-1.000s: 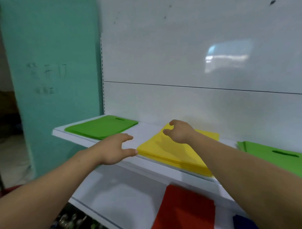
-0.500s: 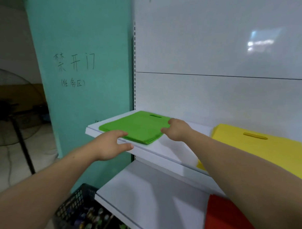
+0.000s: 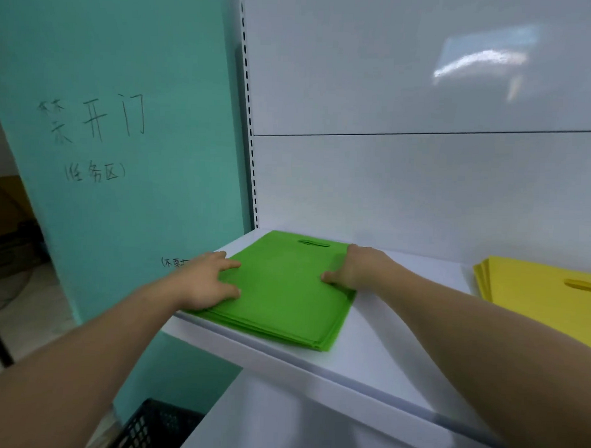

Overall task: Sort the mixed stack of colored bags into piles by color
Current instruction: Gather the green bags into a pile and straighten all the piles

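Right now you are at the squaring-up step, with both hands on the green pile (image 3: 284,300), which lies flat on the white shelf (image 3: 383,354) with its handle slot (image 3: 313,243) at the far edge.

Your left hand (image 3: 211,281) lies on the pile's left part, fingers spread fairly straight and pressing down on the top bag. Your right hand (image 3: 356,269) sits at the pile's right edge with the thumb on top. Its fingers are hidden behind the knuckles, so I cannot tell whether they curl over the edge or lie flat.

The near right corner of the pile fans out a little, with the lower bags peeking past the top one, so it looks placed but not yet tidy.

To the right of the green pile, well apart from it on the same shelf, lies the yellow pile (image 3: 536,299). The mixed stack is not in view.

I judge that the next move is a light one: nudge the loose edges inward with flat palms, keeping the thin, slippery bags from sliding off toward the shelf's front lip. Then lift both hands clear and turn to fetch another bag.
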`<state>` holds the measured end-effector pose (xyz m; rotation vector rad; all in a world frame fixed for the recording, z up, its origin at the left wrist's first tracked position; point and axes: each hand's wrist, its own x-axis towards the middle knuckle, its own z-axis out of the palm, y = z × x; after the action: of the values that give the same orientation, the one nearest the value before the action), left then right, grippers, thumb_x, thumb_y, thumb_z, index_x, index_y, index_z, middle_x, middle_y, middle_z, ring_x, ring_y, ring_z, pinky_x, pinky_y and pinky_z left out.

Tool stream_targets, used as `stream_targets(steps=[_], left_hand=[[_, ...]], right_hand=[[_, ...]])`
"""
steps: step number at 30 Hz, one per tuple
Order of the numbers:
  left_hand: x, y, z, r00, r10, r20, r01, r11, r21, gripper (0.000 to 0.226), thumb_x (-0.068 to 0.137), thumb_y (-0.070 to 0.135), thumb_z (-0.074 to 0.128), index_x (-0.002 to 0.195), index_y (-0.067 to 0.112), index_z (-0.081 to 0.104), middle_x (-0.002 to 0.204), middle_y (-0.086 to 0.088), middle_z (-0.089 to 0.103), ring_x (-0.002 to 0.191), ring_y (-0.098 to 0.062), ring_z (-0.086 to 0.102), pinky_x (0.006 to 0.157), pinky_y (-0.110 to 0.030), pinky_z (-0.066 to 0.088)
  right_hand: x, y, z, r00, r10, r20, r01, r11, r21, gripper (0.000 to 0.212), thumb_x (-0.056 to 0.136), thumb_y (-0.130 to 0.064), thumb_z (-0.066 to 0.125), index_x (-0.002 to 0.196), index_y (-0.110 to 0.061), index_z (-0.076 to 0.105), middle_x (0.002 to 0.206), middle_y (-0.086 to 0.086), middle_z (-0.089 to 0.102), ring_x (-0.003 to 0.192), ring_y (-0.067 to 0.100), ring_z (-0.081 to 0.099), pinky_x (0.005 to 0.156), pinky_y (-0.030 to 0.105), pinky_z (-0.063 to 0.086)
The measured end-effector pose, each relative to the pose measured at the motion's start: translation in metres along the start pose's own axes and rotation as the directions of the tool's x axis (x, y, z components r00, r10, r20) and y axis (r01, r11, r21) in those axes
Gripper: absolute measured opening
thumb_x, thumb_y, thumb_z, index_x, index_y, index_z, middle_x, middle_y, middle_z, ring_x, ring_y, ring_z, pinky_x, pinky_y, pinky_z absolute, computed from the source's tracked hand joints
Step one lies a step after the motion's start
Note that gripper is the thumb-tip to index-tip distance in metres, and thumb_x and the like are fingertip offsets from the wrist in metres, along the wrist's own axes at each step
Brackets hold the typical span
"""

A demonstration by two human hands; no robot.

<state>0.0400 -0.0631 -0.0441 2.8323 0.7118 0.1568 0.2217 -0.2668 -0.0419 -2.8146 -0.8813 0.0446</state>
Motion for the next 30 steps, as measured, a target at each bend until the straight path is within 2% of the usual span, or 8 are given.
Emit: stream_targets(steps=[3,7,12,18,21,24,27,30], left_hand=[[0.015,-0.014,-0.001,0.994,0.045,0.095,-0.039,0.997,-0.064,0.085,0.069,0.064,0.069,0.142,0.036,0.037,0.156,0.000,0.022,0.142,-0.019,0.023,0.117,-0.038,0.019],[0.022,-0.025,0.015,0.990,0.115,0.075,-0.104,0.984,-0.146,0.114,0.036,0.092,0.045,0.137,0.041,0.041,0.153,0.009,0.029,0.139,-0.013,0.028,0.116,-0.040,0.020],[0.028,-0.035,0.023,0.989,0.149,-0.020,-0.149,0.957,-0.249,0.082,0.058,0.071,0.045,0.134,0.038,0.047,0.151,0.008,0.032,0.137,-0.015,0.032,0.115,-0.043,0.021],[0.034,-0.039,0.024,0.985,0.164,-0.052,-0.171,0.963,-0.210,0.072,0.076,0.064,0.061,0.139,0.035,0.042,0.151,0.005,0.034,0.138,-0.019,0.032,0.114,-0.044,0.020],[0.033,-0.040,0.021,0.985,0.168,-0.031,-0.171,0.961,-0.217,0.074,0.079,0.065,0.056,0.143,0.036,0.034,0.152,0.001,0.033,0.140,-0.021,0.027,0.115,-0.050,0.013],[0.029,-0.043,0.013,0.984,0.175,-0.044,-0.180,0.954,-0.240,0.077,0.078,0.068,0.055,0.144,0.039,0.028,0.147,0.001,0.040,0.140,-0.021,0.029,0.114,-0.052,0.007],[0.027,-0.039,0.004,0.962,0.258,-0.089,-0.257,0.745,-0.615,0.079,0.072,0.056,0.070,0.141,0.037,0.034,0.121,0.004,0.059,0.114,-0.021,0.055,0.105,-0.042,0.034],[0.010,-0.018,-0.007,0.930,0.331,-0.162,-0.320,0.511,-0.798,0.068,0.082,0.018,0.072,0.141,0.024,0.039,0.125,-0.009,0.055,0.106,-0.020,0.055,0.078,-0.026,0.045]], right_hand=[[0.006,-0.003,-0.001,0.997,0.075,0.013,-0.076,0.996,0.048,0.084,0.078,-0.061,0.066,0.135,-0.006,0.037,0.134,0.013,0.052,0.120,0.031,0.051,0.093,0.033,0.044],[0.005,-0.006,0.001,0.984,0.177,-0.004,-0.175,0.974,0.147,0.080,0.079,-0.046,0.073,0.135,-0.004,0.034,0.132,0.017,0.051,0.119,0.033,0.052,0.090,0.034,0.045],[-0.004,-0.021,0.011,0.947,0.275,-0.168,-0.235,0.946,0.224,0.064,0.087,-0.014,0.060,0.141,-0.007,0.025,0.125,0.018,0.055,0.115,0.034,0.054,0.090,0.035,0.045],[-0.027,-0.042,0.014,0.870,0.303,-0.388,-0.225,0.946,0.234,0.058,0.091,-0.004,0.042,0.145,-0.016,0.024,0.118,0.018,0.058,0.107,0.036,0.055,0.084,0.037,0.043],[-0.047,-0.051,0.007,0.807,0.272,-0.525,-0.093,0.935,0.341,0.054,0.094,-0.006,0.041,0.145,-0.020,0.030,0.123,0.016,0.057,0.107,0.033,0.055,0.082,0.033,0.041],[-0.074,-0.062,-0.001,0.692,0.252,-0.677,0.109,0.891,0.442,0.047,0.097,-0.007,0.044,0.141,-0.020,0.039,0.112,0.003,0.056,0.090,0.017,0.050,0.074,0.023,0.035],[-0.104,-0.064,-0.013,0.561,0.270,-0.782,0.186,0.880,0.437,0.042,0.096,-0.007,0.047,0.136,-0.020,0.045,0.099,-0.009,0.048,0.074,0.008,0.044,0.073,0.021,0.034],[-0.135,-0.054,-0.027,0.453,0.333,-0.827,0.203,0.865,0.460,0.039,0.095,-0.007,0.048,0.131,-0.023,0.050,0.084,-0.019,0.045,0.062,0.000,0.040,0.066,0.024,0.035]])
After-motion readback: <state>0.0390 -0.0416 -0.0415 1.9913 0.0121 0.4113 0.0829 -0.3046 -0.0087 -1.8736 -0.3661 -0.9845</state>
